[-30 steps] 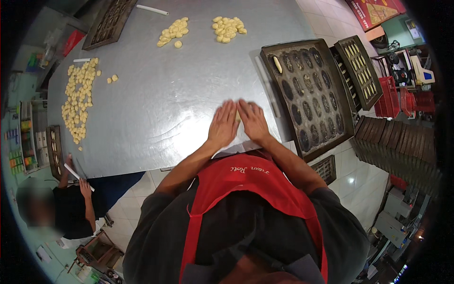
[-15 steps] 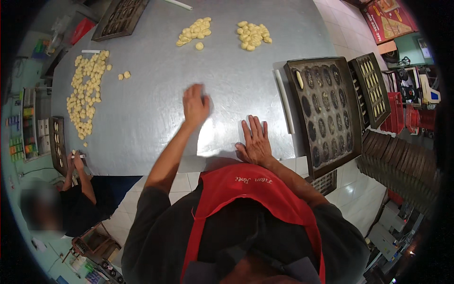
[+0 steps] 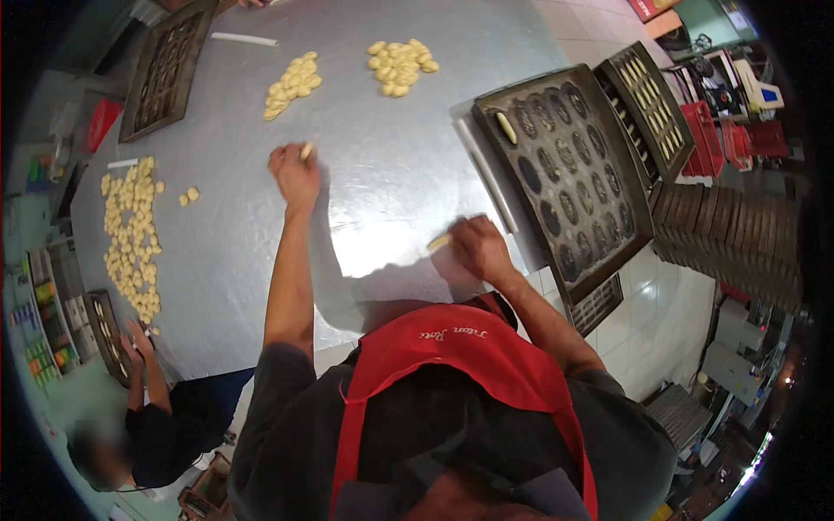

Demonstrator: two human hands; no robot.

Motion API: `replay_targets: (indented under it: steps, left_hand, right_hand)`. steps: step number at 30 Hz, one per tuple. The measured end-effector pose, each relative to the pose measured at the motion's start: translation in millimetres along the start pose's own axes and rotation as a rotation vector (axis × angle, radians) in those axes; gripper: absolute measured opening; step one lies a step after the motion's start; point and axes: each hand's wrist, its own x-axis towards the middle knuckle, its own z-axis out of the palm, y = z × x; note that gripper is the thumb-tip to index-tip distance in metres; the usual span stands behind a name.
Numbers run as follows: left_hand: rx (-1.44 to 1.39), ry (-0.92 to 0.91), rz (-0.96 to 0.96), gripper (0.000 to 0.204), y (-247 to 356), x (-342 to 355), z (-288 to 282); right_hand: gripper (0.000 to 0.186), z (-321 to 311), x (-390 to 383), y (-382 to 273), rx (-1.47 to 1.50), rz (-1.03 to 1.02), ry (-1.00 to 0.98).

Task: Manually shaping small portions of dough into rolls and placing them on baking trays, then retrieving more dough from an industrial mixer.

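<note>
My left hand (image 3: 295, 180) is over the steel table, its fingers closed on a small pale yellow dough ball (image 3: 307, 150). My right hand (image 3: 480, 247) is low near the table's front edge. Its fingers are curled on a short dough roll (image 3: 440, 242), one end of which sticks out to the left. Beyond my left hand lies a pile of dough balls (image 3: 293, 85). A second dough pile (image 3: 400, 68) sits to its right. To the right of my hands, a dark moulded baking tray (image 3: 624, 148) has one shaped dough stick (image 3: 507, 128) in its far-left hollow.
A pale rod (image 3: 488, 178) lies along the tray's left side. Many dough balls (image 3: 130, 234) spread at the table's left, where a co-worker's hands (image 3: 137, 352) are. Another tray (image 3: 161, 74) and a white rod (image 3: 244, 39) are at the far left. Stacked trays (image 3: 725, 226) stand right.
My left hand has moved left and now holds a dough ball; the single ball near the far pile is gone from there. My right hand, flat before, has curled on a dough roll. The view has shifted.
</note>
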Motion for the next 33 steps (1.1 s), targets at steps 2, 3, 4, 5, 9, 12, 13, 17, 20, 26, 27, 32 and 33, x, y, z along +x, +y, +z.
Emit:
replay_targets:
  steps: [2,3,4,5,9,12,13,17,20,26,27,32,33]
  left_hand:
    - [-0.186,-0.173,-0.350,0.029,0.7,-45.5,-27.6]
    - [-0.357,-0.226,-0.570,0.026,29.2,-53.2,-44.9]
    - [-0.519,-0.273,-0.795,0.023,57.5,-58.1,-67.9]
    - [-0.677,-0.243,-0.901,0.021,61.8,-82.5,-82.4]
    - [-0.910,-0.331,-1.109,0.019,109.8,-121.0,-101.0]
    - [-0.922,-0.341,-1.058,0.019,144.3,-140.5,-97.5]
    - [-0.913,-0.384,-1.052,0.020,158.9,-147.8,-96.3]
    - [-1.014,-0.440,-1.024,0.044,226.7,-110.1,-65.1]
    - [-0.283,-0.531,-0.176,0.045,235.9,-111.0,-43.7]
    - [-0.117,-0.610,0.108,0.063,245.5,-120.2,-85.7]
    - [-0.115,-0.668,0.084,0.068,243.9,-115.1,-86.0]
    - [0.047,-0.521,-0.012,0.075,189.1,-46.8,-14.9]
    - [0.045,-0.524,-0.011,0.075,189.4,-45.4,-17.1]
  right_hand:
    - [0.028,-19.7,34.0,17.6,0.094,0.120,0.092]
    - [0.027,-40.0,52.8,24.4,0.152,0.276,0.154]
    - [0.023,-66.0,72.4,24.2,0.215,0.302,0.372]
    - [0.020,-86.0,96.2,23.1,0.294,0.306,0.571]
    - [0.019,-120.0,131.6,127.1,0.123,0.212,0.859]
    - [0.020,-96.2,108.5,144.9,-0.335,0.320,0.537]
    - [0.020,-87.1,95.7,134.1,-0.422,0.365,0.358]
    - [0.030,-29.3,70.7,41.4,-0.046,0.153,0.257]
    - [0.034,3.9,64.8,33.7,-0.413,0.235,0.263]
    - [0.041,0.1,1.8,37.2,-0.161,0.001,0.039]
    - [0.041,0.9,-4.6,35.9,-0.100,-0.206,-0.001]
    - [0.040,18.1,76.6,39.0,-0.003,-0.306,0.007]
    - [0.043,10.1,87.5,28.7,-0.067,-0.220,0.070]
